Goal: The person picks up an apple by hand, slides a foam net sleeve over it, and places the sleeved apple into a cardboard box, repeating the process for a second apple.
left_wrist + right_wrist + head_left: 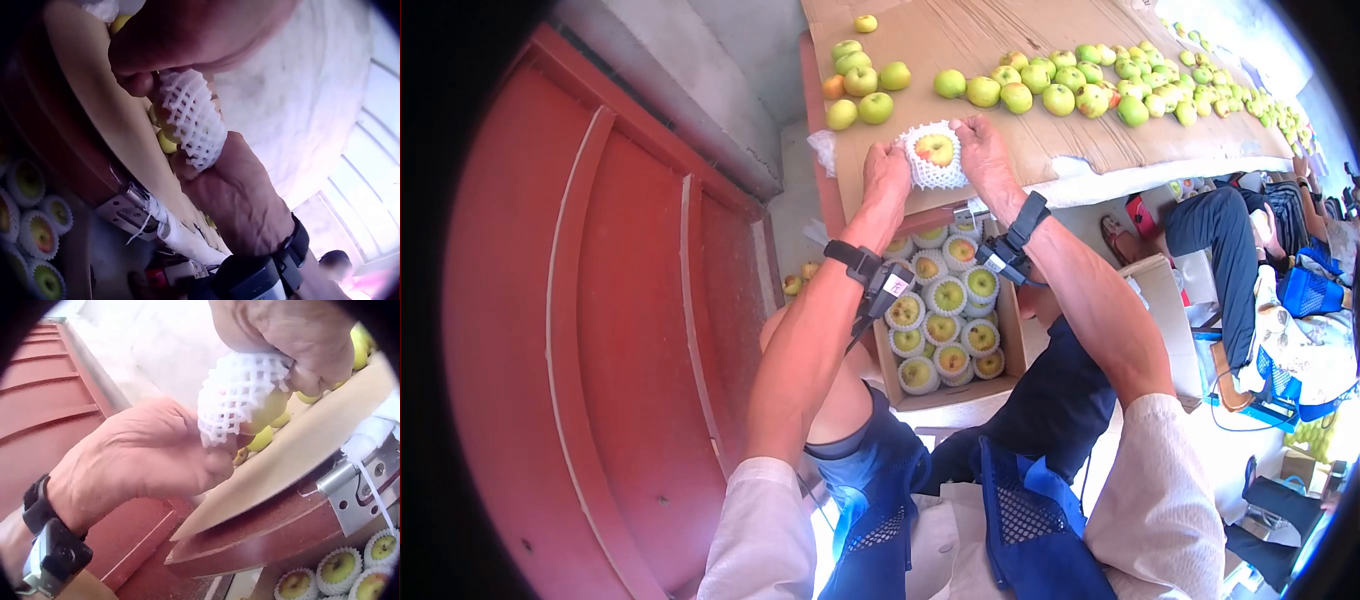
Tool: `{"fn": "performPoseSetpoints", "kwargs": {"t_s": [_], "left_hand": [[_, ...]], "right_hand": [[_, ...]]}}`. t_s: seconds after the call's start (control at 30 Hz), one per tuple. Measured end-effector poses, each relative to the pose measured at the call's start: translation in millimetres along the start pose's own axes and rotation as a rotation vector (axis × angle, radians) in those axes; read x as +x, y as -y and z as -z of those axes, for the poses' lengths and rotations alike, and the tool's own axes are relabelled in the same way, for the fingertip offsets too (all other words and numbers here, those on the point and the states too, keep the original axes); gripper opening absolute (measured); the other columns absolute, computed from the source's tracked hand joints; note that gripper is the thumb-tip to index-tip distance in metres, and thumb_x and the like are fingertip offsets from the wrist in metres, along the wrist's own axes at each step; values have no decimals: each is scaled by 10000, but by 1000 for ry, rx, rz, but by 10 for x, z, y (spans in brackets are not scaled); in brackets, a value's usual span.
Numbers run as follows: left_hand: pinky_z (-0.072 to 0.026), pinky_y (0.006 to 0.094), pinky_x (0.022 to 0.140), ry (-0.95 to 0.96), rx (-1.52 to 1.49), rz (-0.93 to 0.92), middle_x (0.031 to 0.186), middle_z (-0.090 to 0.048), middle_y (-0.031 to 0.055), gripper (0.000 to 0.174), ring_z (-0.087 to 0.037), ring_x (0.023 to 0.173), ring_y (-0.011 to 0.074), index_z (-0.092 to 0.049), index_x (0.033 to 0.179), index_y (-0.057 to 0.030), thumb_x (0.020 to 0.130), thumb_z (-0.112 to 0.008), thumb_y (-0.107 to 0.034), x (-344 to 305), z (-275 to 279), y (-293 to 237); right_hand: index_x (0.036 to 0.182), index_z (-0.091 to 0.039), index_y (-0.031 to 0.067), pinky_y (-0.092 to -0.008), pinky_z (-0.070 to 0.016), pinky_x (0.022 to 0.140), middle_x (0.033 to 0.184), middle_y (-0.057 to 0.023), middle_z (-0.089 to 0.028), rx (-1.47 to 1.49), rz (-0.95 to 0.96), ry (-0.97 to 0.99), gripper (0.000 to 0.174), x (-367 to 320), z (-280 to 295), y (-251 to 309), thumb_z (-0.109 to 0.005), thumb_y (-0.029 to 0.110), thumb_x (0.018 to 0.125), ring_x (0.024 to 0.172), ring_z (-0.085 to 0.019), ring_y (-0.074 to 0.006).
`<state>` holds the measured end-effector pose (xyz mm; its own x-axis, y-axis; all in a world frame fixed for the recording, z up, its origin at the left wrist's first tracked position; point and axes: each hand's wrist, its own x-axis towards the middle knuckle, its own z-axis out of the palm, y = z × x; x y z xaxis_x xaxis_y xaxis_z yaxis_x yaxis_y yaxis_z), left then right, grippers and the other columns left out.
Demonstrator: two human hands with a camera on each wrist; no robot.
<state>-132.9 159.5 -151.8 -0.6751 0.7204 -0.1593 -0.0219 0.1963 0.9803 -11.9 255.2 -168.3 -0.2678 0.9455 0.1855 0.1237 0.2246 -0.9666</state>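
Note:
A yellow-green apple (934,150) with a red blush sits inside a white foam net (941,178), held up over the front edge of the cardboard-covered table. My left hand (886,178) pinches one side of the net, fingers curled. On the opposite side my right hand (988,160) pinches the net's edge between thumb and fingers. Seen from the right wrist, the net (240,387) wraps much of the apple (267,415), whose lower side shows bare. From the left wrist, the mesh (195,119) is stretched between both hands.
Loose apples (1058,99) spread along the table (1000,150), with a smaller group (860,80) at its left. Below the table edge stands a carton (1012,345) of netted apples (947,294). A red metal door (640,280) is at the left; another person's leg (1215,250) is at the right.

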Motion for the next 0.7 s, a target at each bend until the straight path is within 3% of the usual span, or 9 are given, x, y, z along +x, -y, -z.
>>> {"fn": "performPoseSetpoints", "kwargs": {"t_s": [0.13,0.2,0.43,0.5,0.63,0.7], "left_hand": [[-510,369,887,32,-11,-7,1176,-650,210,358,-641,1051,243,-550,1252,79,1031,-488,-196,0,-4,-25],[-508,371,894,50,7,-7,1181,-648,210,356,-641,1058,246,-546,1256,77,1034,-479,-193,-26,-1,-70],[-503,368,893,61,-69,-57,1160,-644,207,347,-635,1044,240,-531,1252,71,1042,-461,-196,-82,7,-94],[-501,366,891,58,-77,-81,1144,-643,203,340,-631,1034,234,-533,1239,73,1042,-459,-194,-61,-4,-69],[-500,361,875,28,-141,-88,1099,-636,175,303,-617,1002,206,-542,1196,69,1049,-456,-183,-25,-43,-39],[-501,360,867,31,-163,-102,1090,-634,166,294,-614,990,199,-543,1185,67,1053,-456,-181,-26,-58,-37]], "right_hand": [[1072,-668,-43,-394,-523,803,912,-201,-715,21,13,-21,303,30,-4,6,-652,241,967,874,-683,-262],[995,-653,-10,-298,-477,716,828,-38,-622,73,19,-27,232,38,-1,24,-661,222,994,801,-528,-109],[990,-655,-1,-284,-469,705,831,-23,-614,81,11,-44,213,-16,35,174,-674,211,987,790,-516,-99],[1019,-656,-25,-325,-498,680,810,-89,-665,141,34,-55,268,8,30,158,-685,236,966,757,-587,-135],[1008,-650,-15,-304,-489,658,801,-62,-650,220,23,-49,242,38,7,160,-679,223,974,742,-567,-113],[1015,-650,5,-258,-499,772,897,-18,-661,280,-42,-24,180,19,19,199,-665,183,992,849,-578,-85]]}}
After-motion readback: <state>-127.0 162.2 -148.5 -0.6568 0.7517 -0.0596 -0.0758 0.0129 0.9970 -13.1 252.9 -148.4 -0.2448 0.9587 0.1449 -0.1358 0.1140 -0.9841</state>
